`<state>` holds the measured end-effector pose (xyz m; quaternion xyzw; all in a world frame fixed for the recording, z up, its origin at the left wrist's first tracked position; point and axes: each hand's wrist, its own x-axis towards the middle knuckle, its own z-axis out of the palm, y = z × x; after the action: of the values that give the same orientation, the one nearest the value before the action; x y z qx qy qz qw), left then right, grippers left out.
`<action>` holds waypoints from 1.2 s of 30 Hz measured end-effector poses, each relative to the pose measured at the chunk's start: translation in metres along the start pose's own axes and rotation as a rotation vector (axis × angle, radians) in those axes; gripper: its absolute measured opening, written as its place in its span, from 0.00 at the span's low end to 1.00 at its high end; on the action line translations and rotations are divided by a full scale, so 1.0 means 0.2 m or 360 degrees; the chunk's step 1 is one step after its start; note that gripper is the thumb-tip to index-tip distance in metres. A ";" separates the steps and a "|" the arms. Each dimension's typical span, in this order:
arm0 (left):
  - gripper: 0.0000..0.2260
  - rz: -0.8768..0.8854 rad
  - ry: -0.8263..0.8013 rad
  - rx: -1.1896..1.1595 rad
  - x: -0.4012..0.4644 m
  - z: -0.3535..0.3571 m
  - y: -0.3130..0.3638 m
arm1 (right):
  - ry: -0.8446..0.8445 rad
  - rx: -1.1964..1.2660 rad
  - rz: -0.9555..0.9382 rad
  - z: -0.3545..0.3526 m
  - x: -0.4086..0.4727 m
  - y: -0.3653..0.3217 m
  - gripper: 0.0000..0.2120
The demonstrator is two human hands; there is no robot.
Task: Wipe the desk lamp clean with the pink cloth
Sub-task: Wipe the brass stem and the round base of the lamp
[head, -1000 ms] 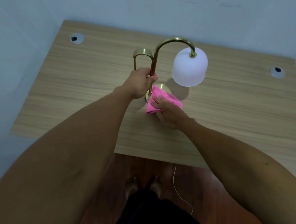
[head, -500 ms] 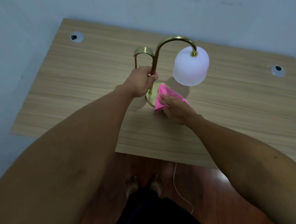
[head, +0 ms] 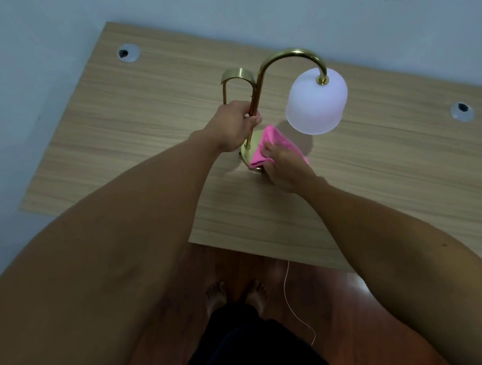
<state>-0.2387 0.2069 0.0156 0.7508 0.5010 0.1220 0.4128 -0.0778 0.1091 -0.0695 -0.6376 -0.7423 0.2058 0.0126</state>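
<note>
A brass desk lamp with a curved neck and a white frosted shade stands mid-desk. My left hand is closed around its upright stem, just above the round brass base. The pink cloth lies pressed on that base, held under my right hand. The cloth and hand hide most of the base. A second short brass arch rises behind my left hand.
The wooden desk stands against a pale wall, with a cable grommet at its far left and another at its right. A thin white cord hangs below the front edge over the wooden floor by my feet.
My right hand has kept rubbing the pink cloth over the lamp base, shifting it right and then slightly back. My left hand stays on the stem.
</note>
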 end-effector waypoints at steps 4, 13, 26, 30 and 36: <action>0.08 0.0001 -0.0019 0.0002 0.00 0.00 0.00 | 0.0010 0.0106 -0.0172 0.03 -0.04 -0.05 0.28; 0.08 0.0011 -0.0014 0.0005 0.00 0.00 -0.01 | 0.0039 0.0141 -0.0007 -0.02 0.09 0.08 0.18; 0.08 -0.0021 -0.0007 0.0018 -0.01 0.00 0.01 | 0.0158 -0.0082 0.0291 0.25 0.08 -0.09 0.24; 0.06 0.0000 -0.0005 0.0047 -0.01 0.00 0.01 | 0.0374 0.0177 0.0313 0.39 -0.03 -0.24 0.24; 0.06 -0.0027 -0.0009 0.0024 0.00 0.01 0.01 | 0.0183 -0.0201 0.0197 0.27 0.16 -0.07 0.27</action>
<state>-0.2374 0.2057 0.0162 0.7500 0.5070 0.1126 0.4096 -0.1129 0.1215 -0.1221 -0.6924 -0.7111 0.1220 0.0023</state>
